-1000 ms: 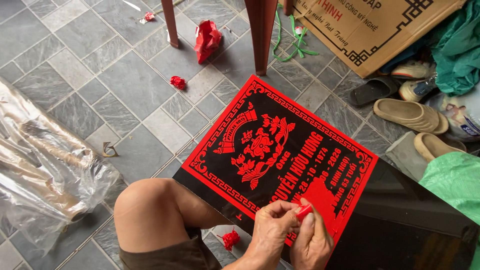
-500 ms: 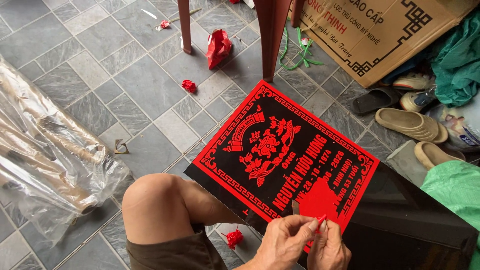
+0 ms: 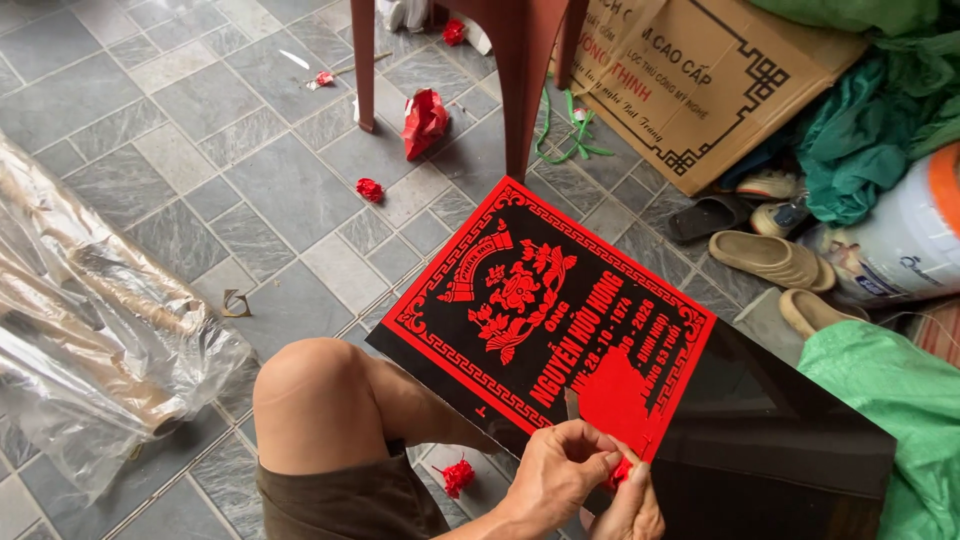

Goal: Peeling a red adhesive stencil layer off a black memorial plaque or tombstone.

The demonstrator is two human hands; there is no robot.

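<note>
A black stone plaque (image 3: 780, 440) lies tilted across my lap and the floor, its left half covered by a red cut-out film (image 3: 540, 310) with ornaments and lettering. My left hand (image 3: 555, 470) rests at the plaque's near edge and grips a thin grey blade (image 3: 572, 403) whose tip touches the solid red patch (image 3: 615, 395). Beside it, my right hand (image 3: 632, 508) pinches a small crumpled piece of red film (image 3: 621, 471) at the film's lower corner. My bare knee (image 3: 310, 390) is to the left of the plaque.
Crumpled red film scraps (image 3: 424, 120) lie on the grey floor tiles, one by my thigh (image 3: 458, 475). A red chair's legs (image 3: 525, 80) stand behind the plaque. Clear plastic wrapping (image 3: 90, 330) is at left. A cardboard box (image 3: 700, 80), sandals (image 3: 765, 258), a white bucket (image 3: 915, 240) and green cloth (image 3: 890, 400) are at right.
Both hands have slid down along the plaque's near edge toward me. The red piece in my right hand is now smaller and more crumpled. The view has tilted slightly.
</note>
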